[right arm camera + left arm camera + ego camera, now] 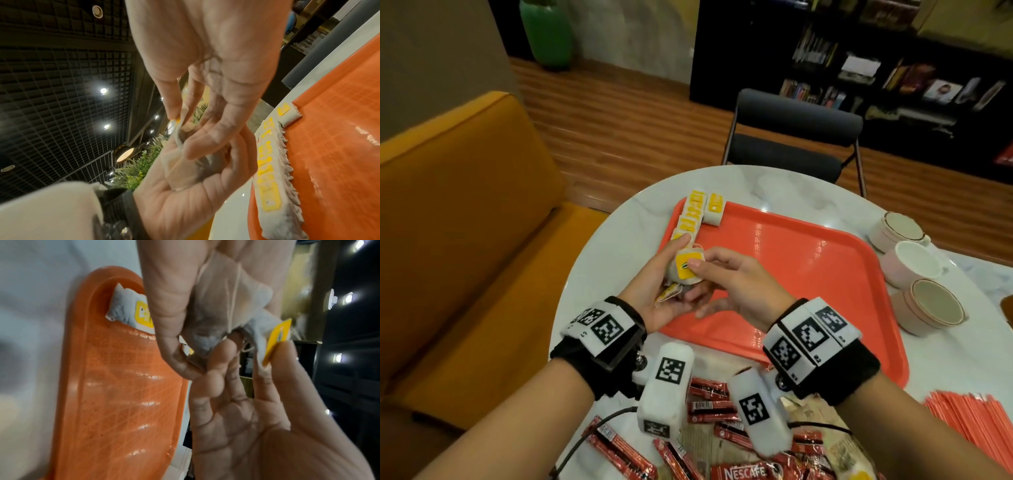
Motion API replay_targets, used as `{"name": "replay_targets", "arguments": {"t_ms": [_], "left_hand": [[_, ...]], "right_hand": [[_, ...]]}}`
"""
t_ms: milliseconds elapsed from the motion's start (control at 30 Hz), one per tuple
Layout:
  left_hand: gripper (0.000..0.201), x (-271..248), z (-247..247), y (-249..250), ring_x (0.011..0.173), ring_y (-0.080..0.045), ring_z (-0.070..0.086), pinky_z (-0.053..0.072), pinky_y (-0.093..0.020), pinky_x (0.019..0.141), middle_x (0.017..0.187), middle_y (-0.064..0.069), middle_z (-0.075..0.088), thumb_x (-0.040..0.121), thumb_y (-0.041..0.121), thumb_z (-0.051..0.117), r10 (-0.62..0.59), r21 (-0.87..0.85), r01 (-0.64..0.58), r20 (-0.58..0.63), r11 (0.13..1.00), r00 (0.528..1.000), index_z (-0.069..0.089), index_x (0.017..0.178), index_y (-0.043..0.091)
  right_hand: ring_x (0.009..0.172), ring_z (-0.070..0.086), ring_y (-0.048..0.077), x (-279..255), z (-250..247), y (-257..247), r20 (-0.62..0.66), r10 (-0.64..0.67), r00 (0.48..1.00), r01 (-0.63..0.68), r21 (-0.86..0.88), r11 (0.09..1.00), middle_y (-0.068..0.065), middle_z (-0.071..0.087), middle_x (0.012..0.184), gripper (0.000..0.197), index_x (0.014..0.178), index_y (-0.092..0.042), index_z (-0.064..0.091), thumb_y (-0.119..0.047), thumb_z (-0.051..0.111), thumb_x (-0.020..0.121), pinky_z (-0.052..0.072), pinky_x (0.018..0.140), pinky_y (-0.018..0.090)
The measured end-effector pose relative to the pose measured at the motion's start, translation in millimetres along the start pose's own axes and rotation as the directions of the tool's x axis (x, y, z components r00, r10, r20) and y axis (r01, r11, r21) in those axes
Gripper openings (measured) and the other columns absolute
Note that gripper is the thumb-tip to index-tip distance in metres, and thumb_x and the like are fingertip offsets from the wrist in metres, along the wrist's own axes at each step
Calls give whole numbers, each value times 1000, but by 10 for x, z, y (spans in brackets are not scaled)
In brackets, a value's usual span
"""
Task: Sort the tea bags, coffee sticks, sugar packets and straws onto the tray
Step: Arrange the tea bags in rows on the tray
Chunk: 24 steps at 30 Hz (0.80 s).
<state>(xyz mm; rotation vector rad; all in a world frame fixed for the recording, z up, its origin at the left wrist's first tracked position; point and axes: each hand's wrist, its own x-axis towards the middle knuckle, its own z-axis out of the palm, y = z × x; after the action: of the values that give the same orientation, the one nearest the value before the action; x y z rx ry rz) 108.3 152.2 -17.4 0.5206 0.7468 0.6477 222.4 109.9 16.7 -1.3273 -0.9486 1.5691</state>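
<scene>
over the orange tray's left edge, the left hand cups loose tea bags while the right hand's thumb and forefinger pinch the top one; dangling strings could tangle, likely dragging a second bag out.

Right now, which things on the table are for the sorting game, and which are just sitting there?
For the sorting:
- tea bag, held by left hand and right hand
- row of tea bags on the tray
- coffee sticks
- straws

Just sitting there:
- three cups
- chair
- sofa
</scene>
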Motion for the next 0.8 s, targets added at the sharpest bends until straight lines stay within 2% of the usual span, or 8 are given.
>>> {"name": "replay_targets", "arguments": {"t_ms": [200, 333, 433, 500, 567, 633, 700, 800], "left_hand": [[34, 154, -99, 99, 52, -11, 55, 46, -20, 43, 73, -5, 61, 84, 38, 60, 4, 14, -2, -118, 1000, 993, 63, 106, 12], [30, 237, -202, 336, 44, -12, 45, 34, -14, 35, 71, -8, 55, 83, 36, 64, 62, 267, -11, -183, 964, 981, 62, 100, 11], [23, 309, -216, 537, 38, -11, 45, 33, -14, 34, 59, -7, 54, 78, 31, 71, 252, 587, -94, -193, 804, 948, 63, 76, 10], [17, 377, -175, 619, 39, -5, 49, 37, -14, 36, 52, 0, 56, 80, 27, 71, 321, 731, -142, -111, 667, 941, 65, 77, 12], [17, 452, -107, 663, 42, -2, 52, 39, -14, 39, 51, 6, 60, 82, 25, 69, 321, 807, -188, -3, 560, 947, 68, 90, 9], [21, 544, -50, 694, 59, -9, 63, 48, -18, 50, 72, 0, 70, 82, 25, 70, 326, 864, -211, 59, 456, 944, 70, 95, 9], [12, 646, -23, 712, 76, -15, 65, 49, -23, 65, 84, 0, 71, 79, 27, 71, 341, 909, -208, 79, 361, 937, 71, 88, 18], [12, 780, -21, 687, 70, -8, 59, 43, -20, 62, 73, 9, 64, 79, 29, 71, 335, 929, -181, 67, 322, 940, 63, 70, 30]], "right_hand": [[50, 57, 11, 124, -82, -202, -48, -87, 995, 82, -98, 992, 7, 58, 70, 6, 80, -9, 57, -8, 59, 86, 48, 39, 22], [61, 55, 14, 276, -219, -325, -105, -132, 986, 114, -158, 981, 8, 57, 72, 7, 78, -8, 58, -6, 62, 83, 47, 40, 22], [54, 56, 9, 426, -315, -370, -120, -150, 981, 115, -262, 958, 7, 59, 69, 10, 76, -10, 58, -3, 64, 82, 47, 39, 21], [48, 56, 5, 541, -383, -369, -120, -144, 982, 94, -349, 932, 6, 59, 67, 11, 78, -11, 58, -3, 64, 82, 47, 39, 21], [47, 56, 3, 655, -452, -366, -102, -130, 986, 74, -430, 900, 6, 59, 68, 5, 85, -6, 60, -5, 64, 83, 48, 40, 20], [50, 58, 3, 758, -531, -364, -84, -127, 988, 70, -488, 870, 6, 61, 70, 14, 95, -2, 62, -8, 64, 83, 50, 44, 20], [54, 59, 5, 840, -603, -353, -65, -140, 988, 88, -511, 855, 4, 62, 71, 12, 93, -4, 64, -10, 65, 83, 52, 47, 19], [51, 58, 6, 961, -702, -291, -73, -165, 984, 115, -452, 884, 1, 63, 63, 8, 82, -13, 63, -7, 67, 81, 51, 50, 17]]}}
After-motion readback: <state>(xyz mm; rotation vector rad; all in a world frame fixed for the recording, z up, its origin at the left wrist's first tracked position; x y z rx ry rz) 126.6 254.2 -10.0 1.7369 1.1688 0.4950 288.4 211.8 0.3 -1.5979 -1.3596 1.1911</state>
